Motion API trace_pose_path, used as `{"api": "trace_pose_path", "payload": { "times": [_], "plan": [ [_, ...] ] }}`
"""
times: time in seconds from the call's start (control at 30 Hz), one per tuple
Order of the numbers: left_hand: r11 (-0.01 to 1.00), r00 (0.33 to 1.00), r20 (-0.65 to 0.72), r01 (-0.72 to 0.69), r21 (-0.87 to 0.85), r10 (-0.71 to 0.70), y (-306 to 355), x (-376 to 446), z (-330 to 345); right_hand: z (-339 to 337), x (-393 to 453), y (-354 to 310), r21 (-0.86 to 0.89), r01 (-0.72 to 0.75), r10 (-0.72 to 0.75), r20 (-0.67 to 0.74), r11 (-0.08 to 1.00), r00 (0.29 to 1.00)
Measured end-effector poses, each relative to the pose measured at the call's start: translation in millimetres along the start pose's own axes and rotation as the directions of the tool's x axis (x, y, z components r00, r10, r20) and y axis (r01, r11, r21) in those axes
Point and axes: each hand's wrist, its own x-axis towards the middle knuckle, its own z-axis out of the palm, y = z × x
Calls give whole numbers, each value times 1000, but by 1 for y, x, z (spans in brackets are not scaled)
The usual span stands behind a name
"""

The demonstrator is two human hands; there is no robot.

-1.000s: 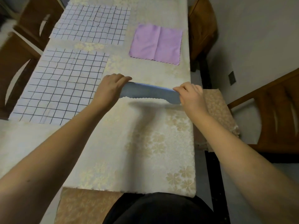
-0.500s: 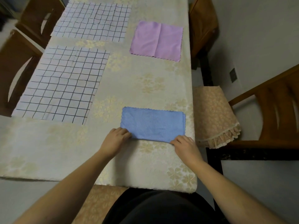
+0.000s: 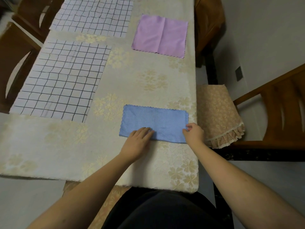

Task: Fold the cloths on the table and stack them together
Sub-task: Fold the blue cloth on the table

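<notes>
Blue cloth [image 3: 154,123] sits half-folded on the counter [image 3: 132,83]. Left hand [image 3: 137,141] presses flat, fingers spread; right hand [image 3: 193,133] pinches the right edge. Next that edge probably gets flipped leftward over the flat hand.

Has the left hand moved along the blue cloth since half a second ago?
Yes. The left hand moved right from the blue cloth's near-left corner toward its middle.

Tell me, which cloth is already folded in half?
The blue cloth, nearest the person, under both hands. It lies as a narrow doubled strip, while the purple cloth and both checked cloths lie spread flat.
</notes>
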Motion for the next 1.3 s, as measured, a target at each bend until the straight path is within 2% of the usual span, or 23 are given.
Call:
{"api": "trace_pose_path", "payload": {
  "times": [0.2, 0.37, 0.53, 0.87, 0.97, 1.03, 1.1, 1.17, 1.2, 1.23, 1.3],
  "plan": [
    [997, 970, 233, -55, -55, 66, 22, 17, 7, 3, -2, -3, 17, -123, 122, 62, 992, 991],
    [993, 975, 190, -120, 1, 118, 20, 14, 14, 1, -5, 1, 71, -172, 164, 110, 983, 980],
    [990, 978, 156, -144, 7, 141, 19, 6, 19, -5, -14, 10, 180, -144, 138, 46, 973, 989],
    [995, 965, 244, -96, -1, 94, 26, -2, 15, -5, -17, 24, 207, -126, 127, 8, 970, 992],
    [1000, 955, 296, -28, 11, 24, 34, 1, 14, -7, -11, 10, 153, -1, 10, -60, 988, 998],
    [1000, 962, 274, 11, -2, -10, 40, 2, 12, -6, -3, -1, 154, 82, -76, -45, 985, 996],
    [996, 983, 170, 75, -53, -65, 47, 2, 7, -2, 6, -11, 131, 185, -190, 26, 974, 981],
    [967, 979, -12, 202, -153, -206, 52, 4, 5, 2, 16, -22, 80, 292, -299, 95, 953, 949],
    [926, 944, -68, 300, -229, -322, 54, 5, 3, 4, 21, -29, 49, 336, -340, 126, 941, 932],
    [858, 892, -64, 408, -312, -448, 57, 5, 0, 6, 26, -36, 17, 371, -369, 159, 928, 916],
    [674, 761, 69, 610, -417, -646, 60, 6, -4, 8, 34, -50, -44, 426, -407, 227, 903, 885]
  ]
}}
